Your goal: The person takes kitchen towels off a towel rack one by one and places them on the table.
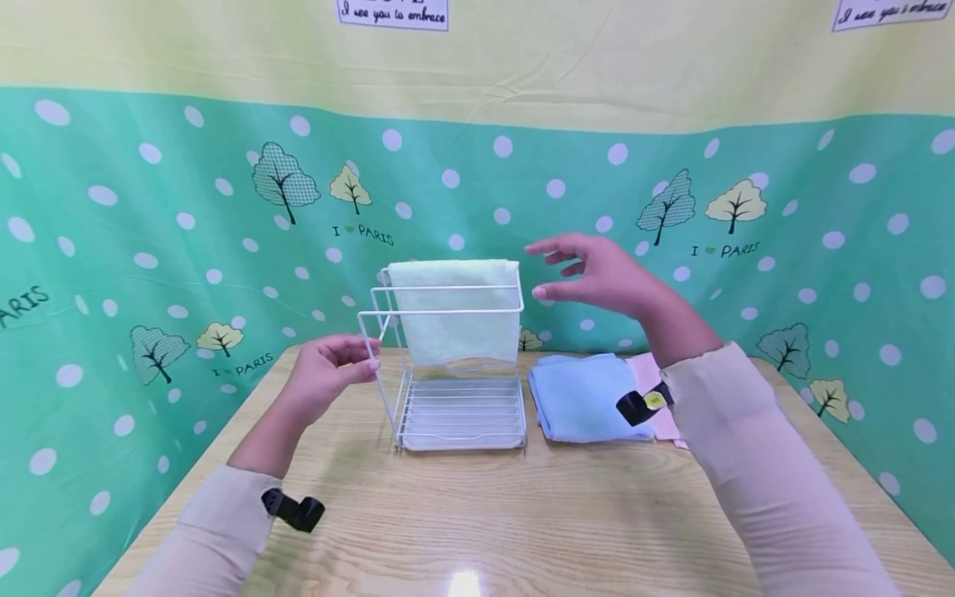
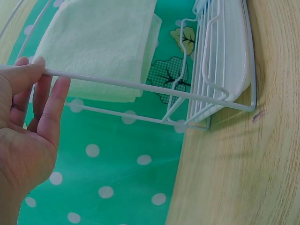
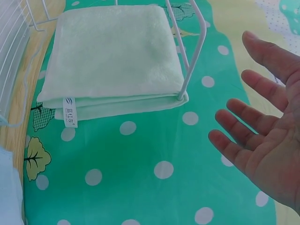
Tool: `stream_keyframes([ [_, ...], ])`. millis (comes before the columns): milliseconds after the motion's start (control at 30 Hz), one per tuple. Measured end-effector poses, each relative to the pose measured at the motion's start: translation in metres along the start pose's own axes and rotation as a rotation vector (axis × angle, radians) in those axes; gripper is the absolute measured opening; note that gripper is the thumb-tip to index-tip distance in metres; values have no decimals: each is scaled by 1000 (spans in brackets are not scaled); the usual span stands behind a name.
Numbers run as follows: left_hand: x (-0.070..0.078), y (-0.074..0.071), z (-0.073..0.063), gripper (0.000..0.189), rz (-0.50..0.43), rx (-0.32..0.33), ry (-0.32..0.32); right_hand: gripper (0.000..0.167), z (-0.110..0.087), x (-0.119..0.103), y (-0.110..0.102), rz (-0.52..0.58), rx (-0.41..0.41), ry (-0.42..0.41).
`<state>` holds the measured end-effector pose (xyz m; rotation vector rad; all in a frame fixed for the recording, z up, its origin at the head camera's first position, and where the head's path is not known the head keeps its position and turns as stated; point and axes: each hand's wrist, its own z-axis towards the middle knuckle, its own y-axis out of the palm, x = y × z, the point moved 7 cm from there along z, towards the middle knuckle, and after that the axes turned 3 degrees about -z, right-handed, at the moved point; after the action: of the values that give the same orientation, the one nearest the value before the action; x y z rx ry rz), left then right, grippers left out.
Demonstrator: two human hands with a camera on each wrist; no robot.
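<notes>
A white wire towel rack [image 1: 440,312] stands on the table, with a pale green towel [image 1: 455,332] draped over its rearmost top bar. My left hand [image 1: 328,377] pinches the rack's left upright wire between thumb and fingers; the left wrist view shows the wire [image 2: 117,83] at the fingertips. To the right of the rack my right hand [image 1: 597,274] is raised in the air, fingers spread and holding nothing. In the right wrist view that hand [image 3: 267,126] is apart from the hanging towel [image 3: 117,51], which carries a small white label [image 3: 70,112].
A folded blue towel [image 1: 582,398] lies right of the rack, partly over a pink towel [image 1: 664,423]. The rack has a white slatted tray [image 1: 462,414] at its base. Behind the wooden table [image 1: 477,514] hangs a green dotted curtain [image 1: 462,191].
</notes>
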<state>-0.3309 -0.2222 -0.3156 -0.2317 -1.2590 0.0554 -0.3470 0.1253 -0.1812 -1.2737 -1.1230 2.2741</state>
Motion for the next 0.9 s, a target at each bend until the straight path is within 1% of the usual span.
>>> stream_keyframes([
  [333, 1, -1, 0, 29, 9, 7, -7, 57, 18, -5, 3, 9, -13, 25],
  [500, 1, -1, 0, 30, 8, 6, -3, 55, 27, -7, 6, -6, -13, 27],
  [900, -1, -1, 0, 30, 3, 4, 1, 52, 44, -6, 15, 13, -25, 54],
])
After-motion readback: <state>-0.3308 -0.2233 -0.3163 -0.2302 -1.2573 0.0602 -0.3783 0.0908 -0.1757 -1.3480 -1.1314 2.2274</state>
